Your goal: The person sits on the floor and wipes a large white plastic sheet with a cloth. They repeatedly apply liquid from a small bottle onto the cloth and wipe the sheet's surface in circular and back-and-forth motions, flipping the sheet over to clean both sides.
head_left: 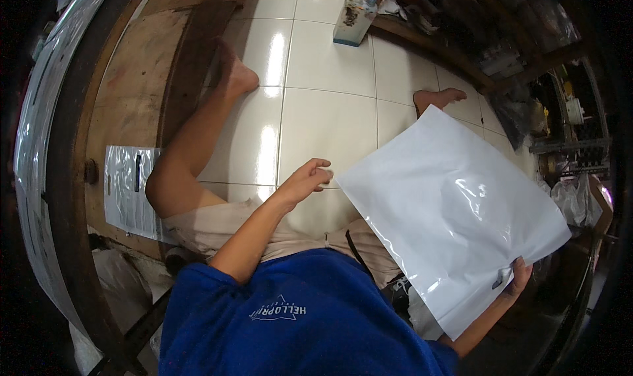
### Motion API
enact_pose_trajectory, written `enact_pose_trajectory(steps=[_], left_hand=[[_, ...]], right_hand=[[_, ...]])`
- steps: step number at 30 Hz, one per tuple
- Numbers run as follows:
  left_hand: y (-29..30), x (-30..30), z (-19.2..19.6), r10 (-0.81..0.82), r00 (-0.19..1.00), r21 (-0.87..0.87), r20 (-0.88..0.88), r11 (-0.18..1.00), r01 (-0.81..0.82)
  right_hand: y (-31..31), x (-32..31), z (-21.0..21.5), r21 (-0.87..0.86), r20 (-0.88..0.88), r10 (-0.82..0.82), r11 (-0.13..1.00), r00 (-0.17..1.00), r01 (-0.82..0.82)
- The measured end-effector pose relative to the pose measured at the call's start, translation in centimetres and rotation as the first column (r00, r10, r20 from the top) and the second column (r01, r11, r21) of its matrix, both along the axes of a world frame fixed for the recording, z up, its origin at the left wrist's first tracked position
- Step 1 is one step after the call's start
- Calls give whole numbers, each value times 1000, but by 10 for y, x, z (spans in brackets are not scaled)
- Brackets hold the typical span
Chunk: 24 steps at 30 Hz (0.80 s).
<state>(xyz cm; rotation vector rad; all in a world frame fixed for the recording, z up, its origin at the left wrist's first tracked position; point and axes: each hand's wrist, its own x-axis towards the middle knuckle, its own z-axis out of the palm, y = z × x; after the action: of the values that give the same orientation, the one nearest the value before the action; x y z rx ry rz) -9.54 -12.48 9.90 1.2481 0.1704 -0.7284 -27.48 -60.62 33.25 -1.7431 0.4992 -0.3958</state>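
Note:
A large, flat white plastic bag (442,211) with a glossy surface spreads across the right of the head view, over my right leg. My right hand (521,276) grips its lower right edge beside a small cut-out hole; the bag covers part of the hand. To the left of the bag's left corner, my left hand (306,181) hovers over my lap with fingers loosely bent and apart. Nothing is in it, and a small gap separates its fingertips from the bag.
A wooden bench (132,92) runs along the left, with another plastic bag (130,194) lying on it beside my knee. On the tiled floor (323,125) ahead stands a translucent container (355,21). Cluttered dark shelving (521,72) and crumpled clear plastic (575,201) line the right.

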Motion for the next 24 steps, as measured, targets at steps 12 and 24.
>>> enact_pose_trajectory(steps=[12,24], left_hand=[[-97,21,-101,-795,-157,785,585,508,355],[-4,300,-74,-742,250,758,623,493,-427]], right_hand=[[13,36,67,-340,-6,-18,940,1000,15],[8,69,18,-342,-216,-252,925,943,168]])
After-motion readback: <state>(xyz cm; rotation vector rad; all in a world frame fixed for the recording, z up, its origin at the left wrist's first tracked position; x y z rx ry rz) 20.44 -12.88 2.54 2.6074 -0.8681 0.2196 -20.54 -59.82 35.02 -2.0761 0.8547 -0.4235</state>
